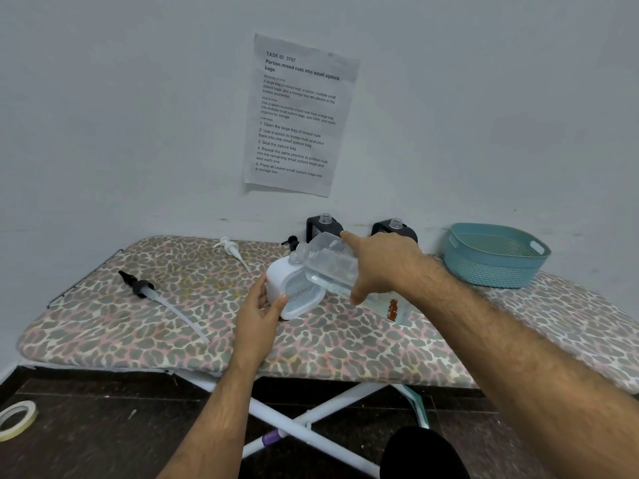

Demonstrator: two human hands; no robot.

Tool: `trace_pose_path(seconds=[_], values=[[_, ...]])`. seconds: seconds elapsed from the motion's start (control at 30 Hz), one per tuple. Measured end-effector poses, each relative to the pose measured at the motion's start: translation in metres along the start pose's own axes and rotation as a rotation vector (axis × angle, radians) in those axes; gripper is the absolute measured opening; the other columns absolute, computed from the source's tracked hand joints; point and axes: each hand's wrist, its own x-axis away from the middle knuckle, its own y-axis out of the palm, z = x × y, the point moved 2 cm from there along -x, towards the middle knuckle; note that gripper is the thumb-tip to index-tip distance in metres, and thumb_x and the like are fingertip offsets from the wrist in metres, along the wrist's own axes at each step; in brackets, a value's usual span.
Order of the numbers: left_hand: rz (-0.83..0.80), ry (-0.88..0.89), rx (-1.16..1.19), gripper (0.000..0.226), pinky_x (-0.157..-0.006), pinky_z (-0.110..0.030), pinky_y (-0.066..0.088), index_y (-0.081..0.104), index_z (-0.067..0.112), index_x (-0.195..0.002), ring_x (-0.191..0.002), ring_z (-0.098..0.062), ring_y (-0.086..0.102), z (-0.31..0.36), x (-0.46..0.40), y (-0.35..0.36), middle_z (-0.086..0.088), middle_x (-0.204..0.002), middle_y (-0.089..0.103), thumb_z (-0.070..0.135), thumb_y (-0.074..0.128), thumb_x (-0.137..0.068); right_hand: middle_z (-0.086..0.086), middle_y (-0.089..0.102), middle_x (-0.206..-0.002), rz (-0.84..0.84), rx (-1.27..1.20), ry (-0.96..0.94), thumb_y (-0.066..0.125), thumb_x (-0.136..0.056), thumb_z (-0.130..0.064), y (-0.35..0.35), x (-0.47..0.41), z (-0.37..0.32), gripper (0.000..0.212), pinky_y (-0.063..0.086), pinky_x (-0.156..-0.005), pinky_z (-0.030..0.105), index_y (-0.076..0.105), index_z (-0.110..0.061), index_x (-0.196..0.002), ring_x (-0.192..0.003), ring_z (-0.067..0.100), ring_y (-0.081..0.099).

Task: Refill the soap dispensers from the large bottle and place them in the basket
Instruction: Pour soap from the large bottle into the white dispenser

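My right hand [378, 266] grips the large clear bottle [328, 262], tilted with its mouth at the open neck of a white soap dispenser [281, 283]. My left hand [261, 307] holds that white dispenser by its lower left side on the ironing board [103, 326]. Two black dispensers [320, 226] [394, 229] with open necks stand at the back by the wall. A teal basket [496, 255], with nothing in it, sits at the back right.
A black pump head with a long tube [152, 295] lies on the board's left. A white pump head [231, 250] and a black pump [290, 242] lie further back. A printed sheet [297, 115] hangs on the wall. A tape roll [15, 420] lies on the floor.
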Motion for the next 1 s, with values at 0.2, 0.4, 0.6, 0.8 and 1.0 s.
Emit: trace_pose_path(seconds=[0.2,0.4,0.6,0.8,1.0], values=[[0.004,0.002,-0.007,0.062,-0.063,-0.011,0.052,0.037,0.025,-0.150,-0.099,0.008,0.053,0.0013,0.0010,0.0001,0.015,-0.121,0.051,0.020,0.064,-0.095,-0.003,0.066,-0.115,-0.004,0.005,0.001,0.081,-0.065,-0.059,-0.0003,0.0001,0.0006,0.112,0.053,-0.071,0.035,0.016,-0.034,-0.153,-0.100,0.020,0.062],[0.002,0.009,0.004,0.061,-0.067,-0.012,0.053,0.039,0.026,-0.149,-0.103,0.009,0.054,0.0000,0.0002,-0.0004,0.016,-0.119,0.053,0.019,0.064,-0.095,-0.002,0.066,-0.114,-0.010,-0.004,0.001,0.081,-0.065,-0.058,-0.0008,0.0010,0.0005,0.108,0.049,-0.067,0.033,0.020,-0.033,-0.151,-0.098,0.020,0.062],[0.003,0.007,0.016,0.062,-0.068,-0.015,0.054,0.038,0.026,-0.150,-0.106,0.000,0.057,-0.0011,-0.0009,-0.0008,0.011,-0.125,0.055,0.020,0.065,-0.094,-0.003,0.066,-0.113,-0.004,0.001,-0.002,0.081,-0.064,-0.059,-0.0009,0.0007,-0.0004,0.111,0.055,-0.073,0.036,0.018,-0.034,-0.152,-0.098,0.019,0.063],[0.010,0.009,0.008,0.062,-0.071,-0.014,0.053,0.038,0.026,-0.150,-0.110,-0.006,0.057,-0.0010,-0.0004,-0.0008,0.013,-0.123,0.053,0.020,0.065,-0.094,-0.002,0.066,-0.115,-0.001,0.003,-0.001,0.082,-0.063,-0.060,-0.0008,0.0000,-0.0006,0.108,0.056,-0.075,0.037,0.022,-0.034,-0.150,-0.099,0.020,0.063],[0.012,0.007,0.002,0.061,-0.066,-0.013,0.053,0.038,0.026,-0.150,-0.105,-0.002,0.056,0.0006,-0.0002,0.0001,0.012,-0.122,0.053,0.019,0.064,-0.095,-0.003,0.066,-0.117,-0.005,0.002,0.000,0.082,-0.064,-0.060,-0.0008,-0.0002,-0.0005,0.110,0.055,-0.076,0.037,0.020,-0.034,-0.151,-0.101,0.020,0.062]])
